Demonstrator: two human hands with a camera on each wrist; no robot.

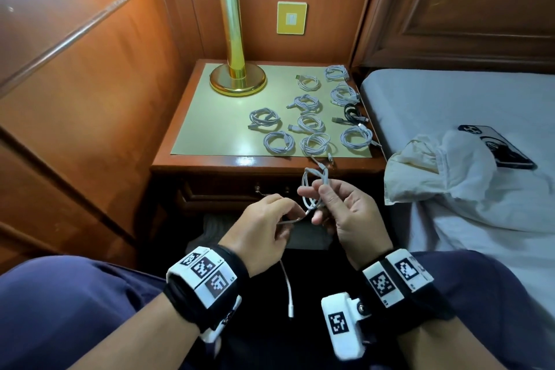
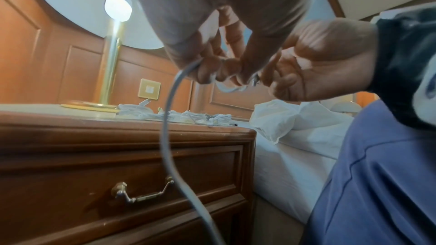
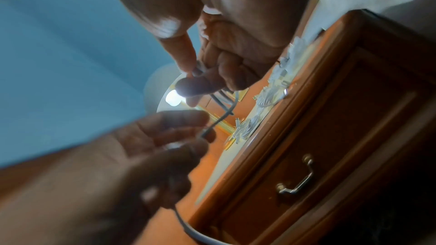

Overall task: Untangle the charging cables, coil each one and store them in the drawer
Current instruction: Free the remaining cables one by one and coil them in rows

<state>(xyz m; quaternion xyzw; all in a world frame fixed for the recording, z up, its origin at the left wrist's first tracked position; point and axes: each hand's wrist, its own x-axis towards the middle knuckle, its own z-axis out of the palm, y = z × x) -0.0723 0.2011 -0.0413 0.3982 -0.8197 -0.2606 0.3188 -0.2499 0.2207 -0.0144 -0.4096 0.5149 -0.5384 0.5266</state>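
A white charging cable [image 1: 312, 186] hangs partly looped between both hands in front of the nightstand. My right hand [image 1: 342, 210] pinches the small loops [image 3: 200, 68] between thumb and fingers. My left hand [image 1: 264, 225] grips the loose run of the same cable [image 2: 169, 103], whose tail and plug [image 1: 289, 306] dangle below the wrist. Several coiled white cables [image 1: 309, 123] and one black coil [image 1: 353, 114] lie on the nightstand top [image 1: 210, 129]. The drawer [image 2: 94, 174] with its metal handle [image 2: 141, 193] is closed.
A brass lamp [image 1: 237, 75] stands at the back left of the nightstand. To the right, the bed [image 1: 480, 99] carries a crumpled white bag [image 1: 435, 171] and a phone [image 1: 498, 147]. Wood panelling runs along the left. My blue-clad legs [image 1: 75, 309] fill the foreground.
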